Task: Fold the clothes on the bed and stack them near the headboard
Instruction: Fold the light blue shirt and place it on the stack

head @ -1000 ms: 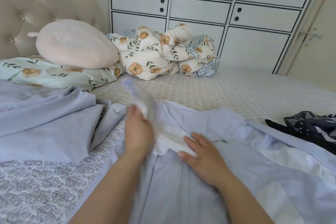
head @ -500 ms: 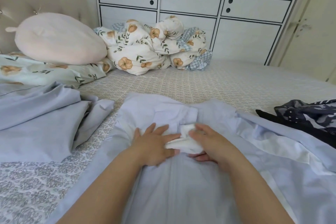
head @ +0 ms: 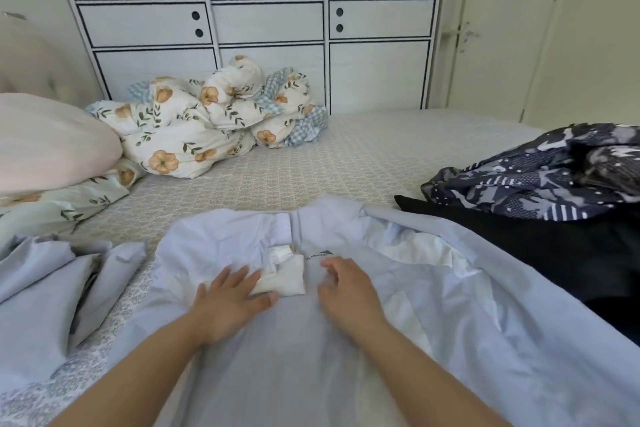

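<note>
Folded blue garment (head: 38, 291): lying at the left edge toward the headboard side, where it was a second ago; I judge it the start of the stack.
Left hand (head: 230, 302): fingers straight and spread, pressing flat on the light blue garment (head: 346, 350), fingertips touching the white pocket lining (head: 284, 277); a second ago it was lifting that fabric into the air.
White pocket lining: now lying as a small flattened bundle just below the waistband.
Right hand (head: 346, 288): fingers loosely curled and holding nothing, just beside the lining; half a second ago it was pinching it.
Meaning: lining tucked, so smoothing and folding can begin.
Dark patterned clothes (head: 540, 180): waiting unfolded at right.
</note>
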